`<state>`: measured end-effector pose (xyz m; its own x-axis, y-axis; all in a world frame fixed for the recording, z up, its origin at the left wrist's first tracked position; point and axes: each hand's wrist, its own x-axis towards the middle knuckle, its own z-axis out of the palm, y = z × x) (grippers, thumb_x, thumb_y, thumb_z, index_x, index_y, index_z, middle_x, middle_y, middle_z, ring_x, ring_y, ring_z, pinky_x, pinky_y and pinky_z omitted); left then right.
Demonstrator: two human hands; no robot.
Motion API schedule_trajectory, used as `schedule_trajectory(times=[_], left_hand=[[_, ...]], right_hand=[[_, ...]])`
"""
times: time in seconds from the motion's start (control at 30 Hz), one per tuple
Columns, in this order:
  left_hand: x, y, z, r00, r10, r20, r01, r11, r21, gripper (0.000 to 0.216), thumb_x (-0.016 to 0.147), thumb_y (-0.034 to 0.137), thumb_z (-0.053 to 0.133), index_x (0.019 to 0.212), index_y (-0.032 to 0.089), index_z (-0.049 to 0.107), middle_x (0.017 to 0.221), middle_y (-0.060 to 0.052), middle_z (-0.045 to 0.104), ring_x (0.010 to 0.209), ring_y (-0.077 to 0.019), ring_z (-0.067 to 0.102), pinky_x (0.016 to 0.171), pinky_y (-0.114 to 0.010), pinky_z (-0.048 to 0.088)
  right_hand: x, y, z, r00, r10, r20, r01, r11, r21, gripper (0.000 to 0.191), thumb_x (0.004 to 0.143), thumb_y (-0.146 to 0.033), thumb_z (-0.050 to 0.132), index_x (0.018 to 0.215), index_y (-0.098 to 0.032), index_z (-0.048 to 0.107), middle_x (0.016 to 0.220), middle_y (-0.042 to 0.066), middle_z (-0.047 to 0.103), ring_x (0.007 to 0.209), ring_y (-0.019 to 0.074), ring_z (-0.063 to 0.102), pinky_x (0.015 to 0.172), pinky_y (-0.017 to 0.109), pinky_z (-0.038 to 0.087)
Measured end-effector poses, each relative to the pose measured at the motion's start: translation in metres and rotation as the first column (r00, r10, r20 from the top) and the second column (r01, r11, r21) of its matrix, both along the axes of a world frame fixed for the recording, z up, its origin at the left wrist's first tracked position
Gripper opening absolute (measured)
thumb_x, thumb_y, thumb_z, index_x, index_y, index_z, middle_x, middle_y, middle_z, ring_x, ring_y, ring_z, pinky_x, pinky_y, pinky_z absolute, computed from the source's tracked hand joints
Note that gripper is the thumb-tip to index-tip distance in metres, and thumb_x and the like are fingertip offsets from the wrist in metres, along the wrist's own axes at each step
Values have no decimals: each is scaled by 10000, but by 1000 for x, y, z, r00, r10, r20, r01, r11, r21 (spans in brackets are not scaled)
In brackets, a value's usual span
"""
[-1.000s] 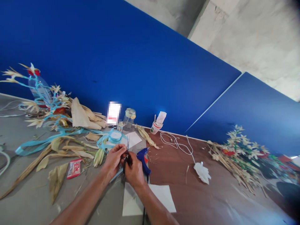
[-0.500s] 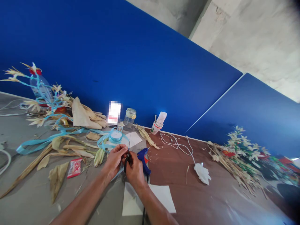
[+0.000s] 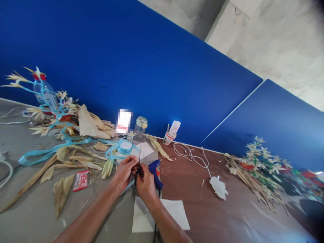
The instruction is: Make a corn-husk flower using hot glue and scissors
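Head view, and both hands are up close together over the tabletop (image 3: 50,216). The right hand (image 3: 146,184) is clenched around the dark handles of a pair of scissors (image 3: 138,166), blades pointing up and away, thin and nearly closed as far as one can tell. The left hand (image 3: 124,171) pinches its fingertips right at the scissors; what sits between those fingers is too small to make out. The scissors hang just above the tabletop, between the two hands.

Just beside the right hand lies a blue glue gun (image 3: 154,172), and under the wrists a white sheet of paper (image 3: 174,212). Behind the hands, a roll of light blue ribbon (image 3: 125,147) with loose ribbon trailing off to the left through a heap of dried husks (image 3: 86,125). A red packet (image 3: 81,180) lies among the leaves. Further back, against the blue wall panel (image 3: 152,67), stand a glass jar (image 3: 140,127) and a paper cup (image 3: 168,137). A white cord (image 3: 192,156) runs across the brown part, and on the far right lies a bunch of husk flowers (image 3: 260,162).
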<state>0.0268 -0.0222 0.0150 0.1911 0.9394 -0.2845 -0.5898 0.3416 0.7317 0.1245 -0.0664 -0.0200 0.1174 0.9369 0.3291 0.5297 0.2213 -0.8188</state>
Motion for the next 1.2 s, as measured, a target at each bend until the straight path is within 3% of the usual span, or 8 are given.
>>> schedule_trajectory(times=[0.43, 0.67, 0.87, 1.03, 1.2], left_hand=[[-1, 4, -6, 1000, 8, 22, -9, 999, 41, 346, 471, 301, 824, 630, 164, 549, 480, 76, 494, 421, -44, 435, 412, -152, 343], [-2, 5, -8, 996, 57, -70, -50, 993, 103, 324, 505, 333, 798, 654, 171, 560, 530, 75, 483, 455, -63, 440, 433, -182, 357], [-12, 14, -8, 966, 171, -194, -133, 972, 192, 299, 519, 364, 779, 635, 167, 586, 533, 55, 514, 479, -72, 431, 478, -200, 336], [-24, 26, -14, 940, 287, -185, -249, 947, 202, 284, 540, 376, 763, 668, 180, 601, 584, 59, 537, 501, -71, 440, 515, -207, 333], [-26, 29, -16, 933, 297, -202, -254, 943, 216, 274, 537, 366, 759, 678, 184, 610, 609, 60, 545, 518, -73, 445, 536, -210, 337]], right_hand=[[4, 3, -6, 991, -76, -107, 70, 996, -57, 248, 814, -250, 543, 1041, -169, 599, 935, 86, 721, 788, 195, 687, 696, 276, 536], [6, 5, -1, 990, -94, -107, 83, 991, -102, 278, 789, -272, 577, 1035, -151, 618, 859, 78, 723, 716, 192, 676, 653, 286, 530], [9, 9, 13, 981, -192, 6, 191, 968, -162, 388, 723, -245, 609, 1094, -131, 596, 821, 69, 711, 718, 200, 663, 672, 289, 506], [12, 11, 26, 977, -161, 137, 193, 945, -264, 405, 724, -205, 584, 1119, -117, 587, 615, 0, 649, 576, 180, 611, 574, 263, 445], [19, 19, 34, 939, -137, 315, 213, 951, -224, 287, 753, -229, 603, 1032, -199, 658, 762, 31, 704, 721, 182, 652, 656, 250, 439]])
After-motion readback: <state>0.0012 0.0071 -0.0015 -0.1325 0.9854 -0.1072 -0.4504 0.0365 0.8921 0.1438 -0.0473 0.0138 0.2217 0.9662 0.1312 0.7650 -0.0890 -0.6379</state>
